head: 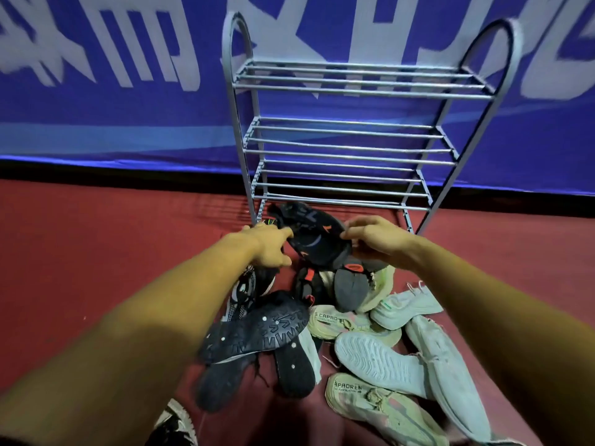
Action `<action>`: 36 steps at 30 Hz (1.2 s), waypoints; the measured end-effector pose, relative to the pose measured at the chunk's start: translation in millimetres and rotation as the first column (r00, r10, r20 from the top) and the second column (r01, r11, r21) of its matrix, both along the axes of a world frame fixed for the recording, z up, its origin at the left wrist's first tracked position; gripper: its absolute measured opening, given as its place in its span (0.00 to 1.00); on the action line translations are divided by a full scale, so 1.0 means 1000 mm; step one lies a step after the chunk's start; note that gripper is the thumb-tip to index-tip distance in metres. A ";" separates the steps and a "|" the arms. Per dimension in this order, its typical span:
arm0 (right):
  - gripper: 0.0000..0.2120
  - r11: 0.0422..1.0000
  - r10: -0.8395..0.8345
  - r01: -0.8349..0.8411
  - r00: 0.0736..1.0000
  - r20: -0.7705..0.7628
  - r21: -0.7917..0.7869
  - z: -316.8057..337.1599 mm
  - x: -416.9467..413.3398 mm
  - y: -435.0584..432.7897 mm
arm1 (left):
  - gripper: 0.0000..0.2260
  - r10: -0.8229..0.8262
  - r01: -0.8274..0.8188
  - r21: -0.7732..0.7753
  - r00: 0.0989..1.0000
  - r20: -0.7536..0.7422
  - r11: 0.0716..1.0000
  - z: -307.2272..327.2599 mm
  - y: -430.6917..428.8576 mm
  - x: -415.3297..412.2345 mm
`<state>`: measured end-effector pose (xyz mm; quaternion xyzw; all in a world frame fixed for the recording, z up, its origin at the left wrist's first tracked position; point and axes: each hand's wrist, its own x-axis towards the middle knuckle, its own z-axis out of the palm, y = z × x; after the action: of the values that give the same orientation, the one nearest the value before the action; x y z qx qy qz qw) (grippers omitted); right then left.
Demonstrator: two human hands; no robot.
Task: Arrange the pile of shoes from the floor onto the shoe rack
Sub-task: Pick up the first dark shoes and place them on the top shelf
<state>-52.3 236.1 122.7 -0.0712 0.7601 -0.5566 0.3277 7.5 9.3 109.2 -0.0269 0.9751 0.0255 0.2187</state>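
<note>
Black sneaker (314, 236) with orange accents sits between both hands, above the heap! The left hand (269, 247) curls fingers and thumb round one end. The right hand (376, 241) seems to pinch the other end, its fingertips close together and partly hidden. Just beyond the fingertips stands the grey metal shoe rack (347, 140). Below them, the pile of shoes (370, 342) sprawls on the red floor (96, 252).

Blue banner (112, 123) with large white lettering — black strip (128, 170) below, red floor (80, 252) underneath
</note>
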 end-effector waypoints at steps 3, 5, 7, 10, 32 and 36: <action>0.05 0.998 -0.022 0.020 0.999 -0.050 -0.052 0.031 -0.001 0.004 | 0.28 0.032 -0.023 0.058 0.988 -0.149 0.998 0.032 0.000 -0.002; 0.05 0.996 -0.035 0.029 0.997 -0.071 -0.088 0.048 0.001 0.003 | 0.25 0.062 -0.036 0.119 0.972 -0.225 0.992 0.048 0.003 -0.001; 0.05 0.993 -0.031 0.020 0.995 -0.092 -0.112 0.063 0.005 0.003 | 0.24 0.135 -0.078 0.215 0.954 -0.267 0.973 0.058 0.005 0.001; 0.04 0.985 -0.017 0.001 0.996 -0.092 -0.171 0.081 0.010 0.006 | 0.26 0.294 -0.160 0.411 0.912 -0.286 0.897 0.066 0.008 0.006; 0.18 0.949 -0.078 0.002 0.971 -0.226 -0.315 0.091 0.004 -0.028 | 0.17 0.653 -0.173 0.983 0.752 0.092 0.061 0.105 -0.013 -0.006; 0.20 0.943 -0.063 -0.036 0.957 -0.283 -0.330 0.093 -0.005 -0.040 | 0.20 0.688 -0.120 0.992 0.723 0.062 0.037 0.110 -0.023 -0.015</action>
<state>-57.2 195.8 215.5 -0.2008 0.6956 -0.6624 0.1923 -7.5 -13.9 219.3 -0.1633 0.6921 0.7004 -0.0618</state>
